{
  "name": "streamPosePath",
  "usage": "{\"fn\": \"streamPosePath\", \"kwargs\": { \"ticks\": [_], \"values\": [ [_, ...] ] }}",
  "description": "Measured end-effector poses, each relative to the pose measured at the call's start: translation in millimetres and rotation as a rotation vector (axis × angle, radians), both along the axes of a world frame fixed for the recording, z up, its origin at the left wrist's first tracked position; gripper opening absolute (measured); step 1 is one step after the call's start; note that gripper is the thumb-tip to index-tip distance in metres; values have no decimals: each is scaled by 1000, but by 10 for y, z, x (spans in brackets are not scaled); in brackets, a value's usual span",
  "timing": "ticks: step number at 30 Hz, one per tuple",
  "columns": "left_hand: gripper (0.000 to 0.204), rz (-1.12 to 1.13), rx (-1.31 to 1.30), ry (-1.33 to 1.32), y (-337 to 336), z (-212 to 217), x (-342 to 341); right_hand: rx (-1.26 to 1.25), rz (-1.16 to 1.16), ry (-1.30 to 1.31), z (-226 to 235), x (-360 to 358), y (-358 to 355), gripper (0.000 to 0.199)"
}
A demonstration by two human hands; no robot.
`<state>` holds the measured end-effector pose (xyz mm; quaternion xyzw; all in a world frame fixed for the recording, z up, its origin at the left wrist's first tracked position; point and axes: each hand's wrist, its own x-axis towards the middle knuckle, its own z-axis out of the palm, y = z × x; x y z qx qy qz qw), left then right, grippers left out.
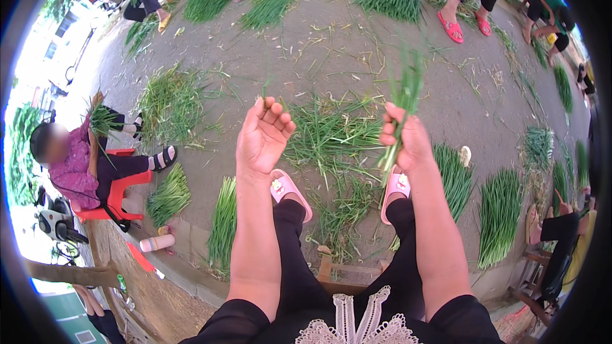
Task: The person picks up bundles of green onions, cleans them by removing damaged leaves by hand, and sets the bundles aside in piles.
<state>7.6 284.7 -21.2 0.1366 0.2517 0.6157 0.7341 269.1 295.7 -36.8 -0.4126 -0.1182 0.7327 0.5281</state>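
— Two hands are up over the ground. What does each hold?

— The right hand (408,140) is closed around a bunch of chives (401,111), the leaves sticking up above the fist and the ends hanging below it. The left hand (262,137) is palm up, fingers (275,114) loosely curled and apart, holding nothing I can make out.

— And below them?

— A loose pile (331,134) of greens lies on the concrete between the hands, beyond a pair of pink slippers (290,192). Tidy bundles (500,213) lie to the right. A person on a red stool (118,194) sits well to the left, holding greens too.
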Motion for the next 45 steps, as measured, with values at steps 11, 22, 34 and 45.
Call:
{"fn": "streamPosePath", "kwargs": {
  "ticks": [11,22,34,45],
  "values": [
    [23,-220,359,26,-138,98,268,-266,117,315,-241,-834,-308,28],
    [26,-545,462,322,-311,91,301,-43,174,250,-201,-657,-103,22],
    [26,-12,-73,962,-141,-6,99,-27,-116,-545,-35,-229,138,28],
    [29,-530,-54,982,-203,-88,678,307,103,-648,-160,-395,21,23]
  ]
}}
